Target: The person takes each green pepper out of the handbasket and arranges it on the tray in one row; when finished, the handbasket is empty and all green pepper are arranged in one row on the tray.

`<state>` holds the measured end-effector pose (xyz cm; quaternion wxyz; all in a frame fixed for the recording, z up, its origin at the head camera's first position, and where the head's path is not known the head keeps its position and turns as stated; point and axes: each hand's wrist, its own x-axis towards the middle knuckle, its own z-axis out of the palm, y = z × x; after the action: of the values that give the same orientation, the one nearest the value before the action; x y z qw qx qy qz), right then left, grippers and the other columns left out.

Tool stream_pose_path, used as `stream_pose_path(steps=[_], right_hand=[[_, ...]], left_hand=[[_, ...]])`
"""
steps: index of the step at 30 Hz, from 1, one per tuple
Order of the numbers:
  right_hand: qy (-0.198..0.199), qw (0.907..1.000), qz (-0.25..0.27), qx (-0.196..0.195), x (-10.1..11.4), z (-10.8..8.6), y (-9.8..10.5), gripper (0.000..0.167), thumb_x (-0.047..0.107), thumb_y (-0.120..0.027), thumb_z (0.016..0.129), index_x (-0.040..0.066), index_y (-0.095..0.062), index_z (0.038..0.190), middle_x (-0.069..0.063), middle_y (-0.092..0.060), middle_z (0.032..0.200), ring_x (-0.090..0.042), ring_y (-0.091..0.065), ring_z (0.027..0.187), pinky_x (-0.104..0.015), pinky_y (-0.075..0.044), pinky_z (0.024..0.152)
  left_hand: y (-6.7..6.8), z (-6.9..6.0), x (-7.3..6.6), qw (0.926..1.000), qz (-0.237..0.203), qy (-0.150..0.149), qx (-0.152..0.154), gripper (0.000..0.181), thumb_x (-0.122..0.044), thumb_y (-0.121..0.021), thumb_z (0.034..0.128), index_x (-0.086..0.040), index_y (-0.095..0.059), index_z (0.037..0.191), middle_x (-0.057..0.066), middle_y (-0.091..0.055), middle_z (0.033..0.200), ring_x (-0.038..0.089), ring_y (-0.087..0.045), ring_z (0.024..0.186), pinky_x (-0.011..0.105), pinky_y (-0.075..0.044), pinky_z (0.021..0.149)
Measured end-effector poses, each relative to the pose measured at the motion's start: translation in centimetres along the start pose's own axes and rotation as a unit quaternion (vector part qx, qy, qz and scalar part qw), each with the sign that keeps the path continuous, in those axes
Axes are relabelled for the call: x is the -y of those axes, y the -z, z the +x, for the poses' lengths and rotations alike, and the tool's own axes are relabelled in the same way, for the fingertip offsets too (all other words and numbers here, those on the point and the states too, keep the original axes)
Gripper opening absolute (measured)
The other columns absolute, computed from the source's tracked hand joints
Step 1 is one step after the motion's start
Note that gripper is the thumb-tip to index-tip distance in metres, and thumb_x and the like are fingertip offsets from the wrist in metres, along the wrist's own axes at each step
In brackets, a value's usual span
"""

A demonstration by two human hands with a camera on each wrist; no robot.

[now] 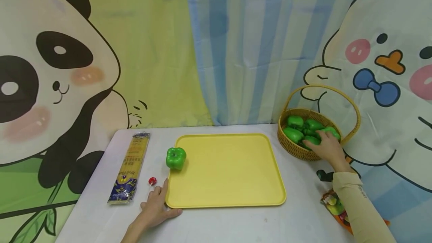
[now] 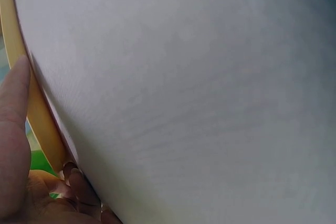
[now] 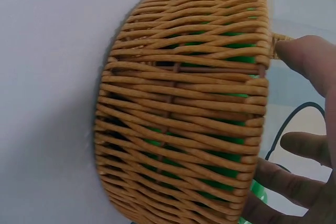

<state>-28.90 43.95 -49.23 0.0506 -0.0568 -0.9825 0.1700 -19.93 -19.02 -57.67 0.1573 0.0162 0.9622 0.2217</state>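
Shiny green peppers [image 1: 293, 135] sit in a round woven basket [image 1: 297, 150], 2 o'clock, under the right hand [image 1: 329, 147]; left hand [image 1: 155, 205] likely steadies the flat yellow tray [image 1: 226, 171]; both spread their fingers.

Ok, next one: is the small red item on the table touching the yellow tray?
Apart. The head view shows it: white tabletop is visible between the small red item and the yellow tray.
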Motion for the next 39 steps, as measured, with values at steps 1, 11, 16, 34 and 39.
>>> stream_pose_path(steps=[1,11,16,34,39], right_hand=[[-0.001,1.0,-0.003,0.0,0.0,0.0,-0.1,0.097,0.065,-0.055,0.093,-0.013,-0.036,0.147,-0.046,-0.032,0.145,-0.064,-0.036,0.125,-0.075,-0.034,0.098],[-0.018,0.9993,-0.02,0.026,-0.2,0.1,-1.2,0.101,0.071,-0.053,0.091,-0.011,-0.036,0.147,-0.044,-0.033,0.146,-0.066,-0.035,0.125,-0.076,-0.034,0.098],[-0.014,0.9995,-0.02,0.019,-0.4,0.2,-1.6,0.097,0.065,-0.057,0.092,-0.013,-0.037,0.146,-0.045,-0.034,0.144,-0.065,-0.032,0.127,-0.076,-0.027,0.104],[0.018,0.9996,0.009,-0.018,-0.6,0.9,-1.9,0.062,0.039,-0.06,0.098,-0.011,-0.054,0.134,-0.044,-0.047,0.132,-0.057,-0.041,0.122,-0.073,-0.027,0.102],[0.04,0.9973,0.027,-0.055,-0.4,0.8,-1.6,0.055,0.031,-0.062,0.097,-0.011,-0.057,0.132,-0.045,-0.049,0.129,-0.057,-0.044,0.119,-0.073,-0.03,0.1]], left_hand=[[0.0,-0.1,-0.1,1.0,-0.001,0.001,0.001,0.135,-0.075,-0.08,0.0616,-0.009,-0.017,0.161,0.016,-0.049,0.128,0.03,-0.045,0.11,0.063,-0.04,0.082],[-0.1,0.0,-0.2,1.0,0.002,0.005,0.003,0.135,-0.075,-0.08,0.0613,-0.01,-0.017,0.161,0.016,-0.049,0.13,0.03,-0.046,0.112,0.063,-0.04,0.084],[-0.1,0.1,-0.4,0.9999,-0.005,0.01,0.013,0.137,-0.076,-0.079,0.0602,-0.01,-0.016,0.161,0.02,-0.046,0.138,0.034,-0.045,0.115,0.069,-0.037,0.087],[0.1,-0.1,-0.2,1.0,-0.005,0.002,-0.002,0.135,-0.074,-0.081,0.0607,-0.01,-0.017,0.162,0.014,-0.049,0.127,0.028,-0.044,0.108,0.062,-0.039,0.082],[0.1,-0.1,-0.2,1.0,-0.004,0.003,-0.003,0.135,-0.074,-0.081,0.0607,-0.01,-0.017,0.161,0.014,-0.049,0.126,0.028,-0.044,0.107,0.061,-0.039,0.081]])
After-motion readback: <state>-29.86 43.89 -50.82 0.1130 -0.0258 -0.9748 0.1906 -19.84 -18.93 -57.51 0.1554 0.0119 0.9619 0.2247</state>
